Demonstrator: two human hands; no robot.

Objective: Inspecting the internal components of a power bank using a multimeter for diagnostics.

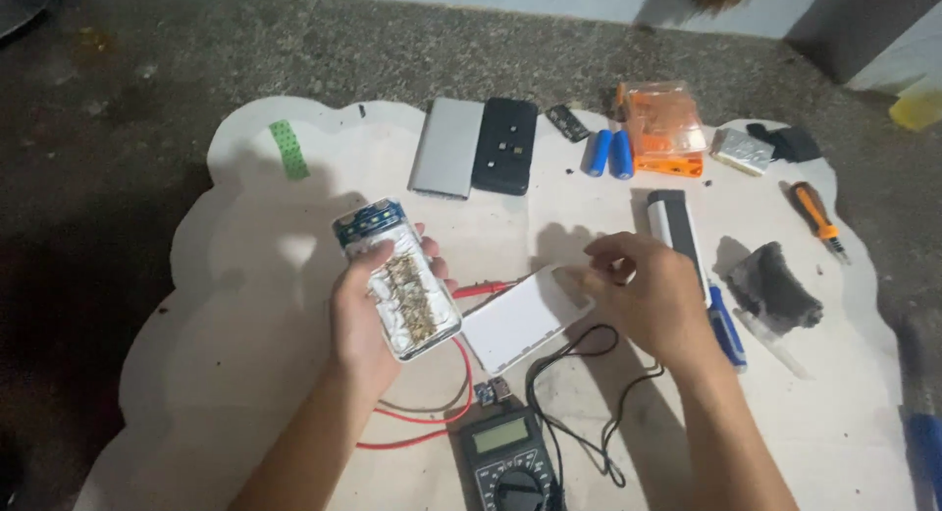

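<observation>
While the left hand (365, 320) grips an opened power bank (397, 278), fingers wrapped round its edges and thumb laid on the exposed, crusted cells, the right hand (643, 295) hovers at three o'clock from it, fingers curled and pinching the corner of a white cover (518, 322). That cover lies flat on the white mat (235, 374), just beside the pack.

Below both, at six o'clock, sits a multimeter (505, 457); its red lead (432, 413) loops under the left wrist and its black lead (579, 393) coils under the right forearm. At twelve o'clock lie a silver case (446, 148) and a black case (505, 146), touching. Further toward one o'clock rest two blue cells (609, 154) and an orange box (667, 130). A blue screwdriver (726, 324) lies close by the right wrist, and an orange screwdriver (816, 218) lies at two o'clock, well apart.
</observation>
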